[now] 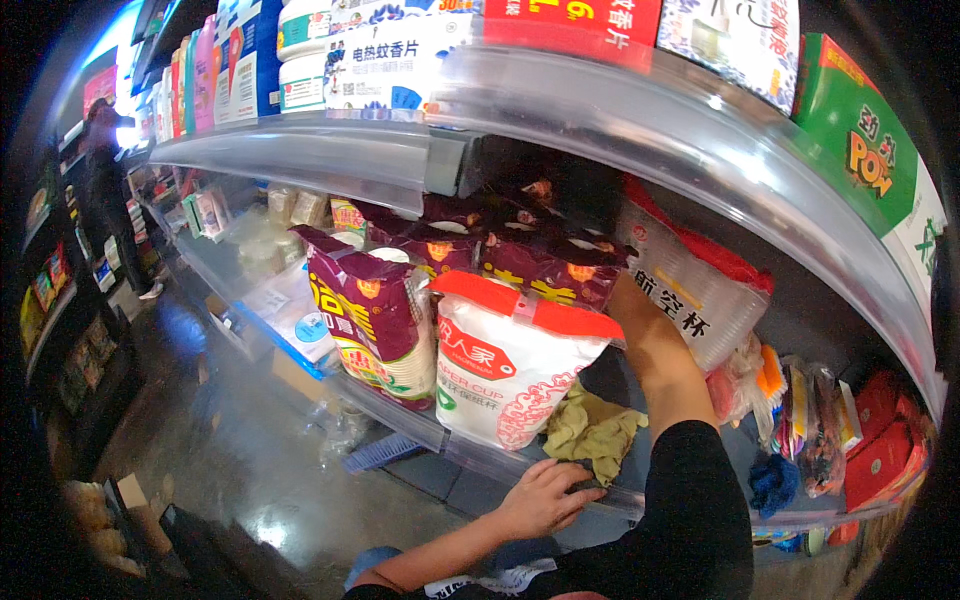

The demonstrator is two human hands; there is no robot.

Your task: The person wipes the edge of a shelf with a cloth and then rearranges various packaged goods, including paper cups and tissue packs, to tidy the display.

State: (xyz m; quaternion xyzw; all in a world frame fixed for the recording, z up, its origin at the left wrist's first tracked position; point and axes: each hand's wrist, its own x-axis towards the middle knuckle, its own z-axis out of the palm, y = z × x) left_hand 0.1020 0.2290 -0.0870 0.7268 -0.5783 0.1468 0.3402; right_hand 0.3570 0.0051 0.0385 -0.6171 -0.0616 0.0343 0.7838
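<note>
My left hand [547,495] rests on the clear plastic front strip [487,469] of the lower shelf, fingers slightly apart. Its fingertips are beside a crumpled yellow-green cloth [592,431]. My right forearm [667,360] reaches deep into this shelf, and the hand itself is hidden behind packs. Left of the forearm stands a white pack of paper cups with a red top [510,367]. A purple-and-clear pack of cups [367,315] stands beside it, with similar purple packs [544,262] behind. To the forearm's right leans a clear pack of plastic cups [697,292].
An upper shelf edge [600,97] overhangs the opening, carrying mosquito-repellent boxes [382,64] and a green box [859,142]. Brushes in plastic [772,382], a blue scouring pad [772,484] and red packets [881,442] lie at right. A person [112,195] stands down the aisle.
</note>
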